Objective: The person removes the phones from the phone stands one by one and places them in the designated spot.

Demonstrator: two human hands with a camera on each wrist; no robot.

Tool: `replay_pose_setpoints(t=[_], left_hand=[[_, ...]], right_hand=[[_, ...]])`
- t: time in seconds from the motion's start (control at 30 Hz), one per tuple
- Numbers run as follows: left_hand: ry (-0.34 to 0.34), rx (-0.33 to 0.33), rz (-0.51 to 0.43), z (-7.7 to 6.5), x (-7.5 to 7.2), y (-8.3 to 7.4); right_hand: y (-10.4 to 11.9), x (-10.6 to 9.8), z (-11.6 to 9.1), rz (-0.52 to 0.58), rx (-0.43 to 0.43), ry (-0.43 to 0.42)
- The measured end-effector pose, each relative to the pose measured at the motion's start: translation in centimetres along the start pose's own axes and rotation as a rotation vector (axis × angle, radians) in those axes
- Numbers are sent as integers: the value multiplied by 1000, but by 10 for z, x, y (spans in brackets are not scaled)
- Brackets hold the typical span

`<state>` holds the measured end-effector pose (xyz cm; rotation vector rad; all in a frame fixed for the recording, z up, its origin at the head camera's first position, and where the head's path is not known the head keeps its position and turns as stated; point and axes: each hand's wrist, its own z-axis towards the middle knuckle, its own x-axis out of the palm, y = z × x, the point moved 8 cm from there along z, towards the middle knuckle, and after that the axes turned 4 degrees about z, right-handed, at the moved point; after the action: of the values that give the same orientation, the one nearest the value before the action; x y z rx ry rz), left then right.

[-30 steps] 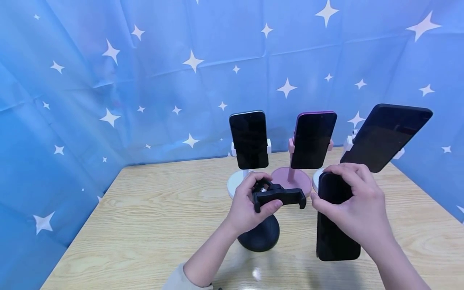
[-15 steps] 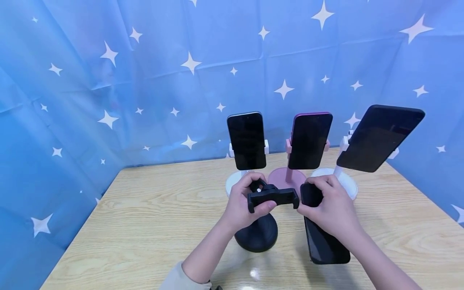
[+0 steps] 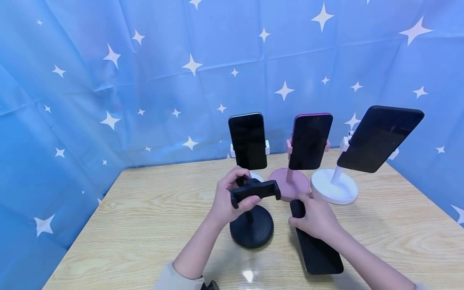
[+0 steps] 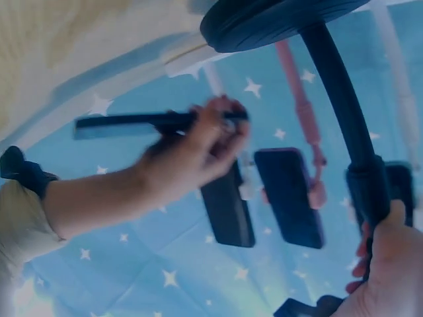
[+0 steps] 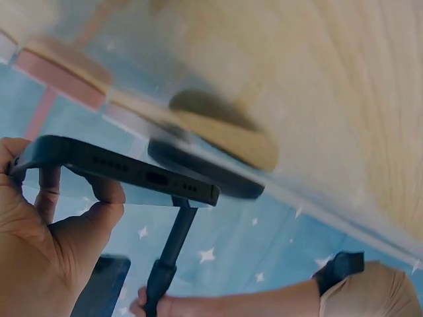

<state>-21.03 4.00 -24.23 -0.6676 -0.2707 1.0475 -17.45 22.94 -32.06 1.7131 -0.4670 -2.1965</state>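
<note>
My left hand (image 3: 230, 195) grips a black phone stand at the neck below its clamp (image 3: 255, 191). The clamp's bracket points toward me, with no phone in it. Below, the stand's round black base (image 3: 251, 227) is close over the wooden tabletop; the left wrist view shows its stem (image 4: 337, 92) running into my fist. My right hand (image 3: 319, 215) pinches a black phone (image 3: 320, 255) near its far end, to the right of the stand. Seen edge-on in the right wrist view, the phone (image 5: 119, 165) is raised above the table, apart from the clamp.
Behind my hands stand three phone holders with phones: a white one with a dark phone (image 3: 248, 141), a pink one (image 3: 290, 187) with a pink-edged phone (image 3: 311, 141), and a white one (image 3: 335, 187) with a large tilted phone (image 3: 380, 139). A blue star-patterned cloth (image 3: 163, 92) hangs behind.
My right hand has moved left and toward me with the phone, which now slants in the head view. My left hand has shifted slightly left with the black stand.
</note>
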Motion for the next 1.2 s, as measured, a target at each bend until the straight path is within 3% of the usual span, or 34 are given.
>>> replay_pose_setpoints(t=[0.17, 0.37, 0.53, 0.67, 0.93, 1.2], left_hand=[[-39, -10, 39, 6, -27, 0], [-80, -35, 89, 11, -73, 7], [-136, -186, 159, 16, -110, 26], [-159, -299, 236, 19, -130, 43], [-160, -347, 299, 24, -145, 71], [-149, -392, 285, 27, -148, 83]], right_hand=[[-10, 14, 0, -10, 32, 70], [-15, 22, -1, -8, 39, 98], [-20, 26, -1, -17, 63, 115], [-21, 29, -1, -26, 75, 135], [-18, 34, -2, -26, 52, 143], [-18, 36, 1, -25, 72, 169]])
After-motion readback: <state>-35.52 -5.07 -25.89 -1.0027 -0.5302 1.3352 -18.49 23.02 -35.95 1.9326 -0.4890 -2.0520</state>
